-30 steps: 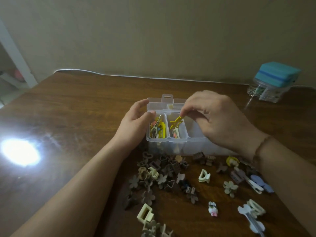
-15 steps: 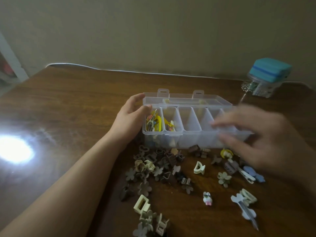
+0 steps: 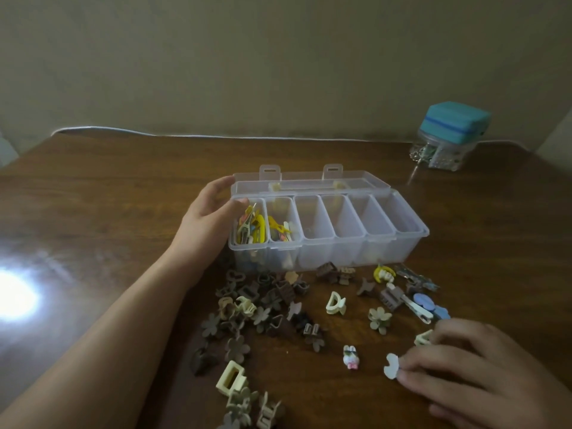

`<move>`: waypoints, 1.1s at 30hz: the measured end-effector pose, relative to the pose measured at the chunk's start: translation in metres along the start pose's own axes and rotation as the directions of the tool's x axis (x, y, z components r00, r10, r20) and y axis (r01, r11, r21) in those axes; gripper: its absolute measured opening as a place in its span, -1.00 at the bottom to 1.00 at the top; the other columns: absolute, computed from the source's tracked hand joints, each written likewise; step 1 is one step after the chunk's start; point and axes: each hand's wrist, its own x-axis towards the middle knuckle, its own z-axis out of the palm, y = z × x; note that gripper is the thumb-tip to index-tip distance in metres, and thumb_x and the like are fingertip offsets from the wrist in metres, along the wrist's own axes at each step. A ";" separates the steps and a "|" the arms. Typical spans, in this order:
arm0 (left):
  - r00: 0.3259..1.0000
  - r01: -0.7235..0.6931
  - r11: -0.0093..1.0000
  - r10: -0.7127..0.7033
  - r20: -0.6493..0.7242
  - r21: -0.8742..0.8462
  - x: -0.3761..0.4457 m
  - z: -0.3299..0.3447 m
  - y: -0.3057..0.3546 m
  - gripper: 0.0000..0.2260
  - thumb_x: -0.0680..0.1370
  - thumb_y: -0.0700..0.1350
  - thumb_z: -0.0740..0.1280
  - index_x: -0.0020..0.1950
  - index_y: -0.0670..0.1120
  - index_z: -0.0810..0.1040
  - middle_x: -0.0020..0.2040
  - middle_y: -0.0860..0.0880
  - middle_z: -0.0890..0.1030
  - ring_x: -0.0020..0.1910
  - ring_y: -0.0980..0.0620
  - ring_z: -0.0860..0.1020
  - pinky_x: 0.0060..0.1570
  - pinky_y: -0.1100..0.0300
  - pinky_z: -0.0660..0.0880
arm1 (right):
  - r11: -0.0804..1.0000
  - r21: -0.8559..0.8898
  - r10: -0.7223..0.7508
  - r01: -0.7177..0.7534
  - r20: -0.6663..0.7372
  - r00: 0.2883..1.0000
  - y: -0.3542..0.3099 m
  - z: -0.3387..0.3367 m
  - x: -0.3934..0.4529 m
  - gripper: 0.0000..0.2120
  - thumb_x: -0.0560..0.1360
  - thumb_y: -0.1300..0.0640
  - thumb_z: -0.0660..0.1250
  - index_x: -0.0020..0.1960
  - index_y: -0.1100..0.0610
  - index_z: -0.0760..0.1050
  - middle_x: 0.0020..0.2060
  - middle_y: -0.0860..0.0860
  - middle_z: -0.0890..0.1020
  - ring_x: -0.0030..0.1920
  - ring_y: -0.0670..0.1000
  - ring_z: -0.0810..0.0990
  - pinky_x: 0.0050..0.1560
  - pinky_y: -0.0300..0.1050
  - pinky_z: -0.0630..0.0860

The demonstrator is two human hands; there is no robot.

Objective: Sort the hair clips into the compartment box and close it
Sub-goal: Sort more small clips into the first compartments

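1. Compartment box (image 3: 328, 230) sits open mid-worktop (image 3: 93, 212); left hand (image 3: 205, 226) grips its left end, with bare wood beyond.
2. Right hand (image 3: 464, 370) has left the box and now pinches a white clip (image 3: 391, 366) near the front edge.

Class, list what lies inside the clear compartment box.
The compartment box holds colourful clips in its two leftmost compartments; the other four look empty. Clips buried under those piles cannot be seen.

The clear compartment box (image 3: 328, 230) stands open mid-table, two left compartments filled; hair clips (image 3: 266, 308) lie scattered toward the near edge.
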 end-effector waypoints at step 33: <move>0.996 0.025 1.000 -0.023 0.082 -0.018 -0.003 -0.003 0.006 -0.43 0.49 -0.13 0.37 0.48 0.10 0.34 0.23 0.00 0.59 0.12 0.05 0.61 0.00 0.13 0.56 | 0.682 0.695 0.541 -0.227 -0.272 0.796 0.055 -0.058 0.127 -0.82 0.52 0.12 0.34 0.02 -0.14 0.58 -0.10 -0.10 0.70 -0.05 -0.06 0.66 -0.08 -0.27 0.60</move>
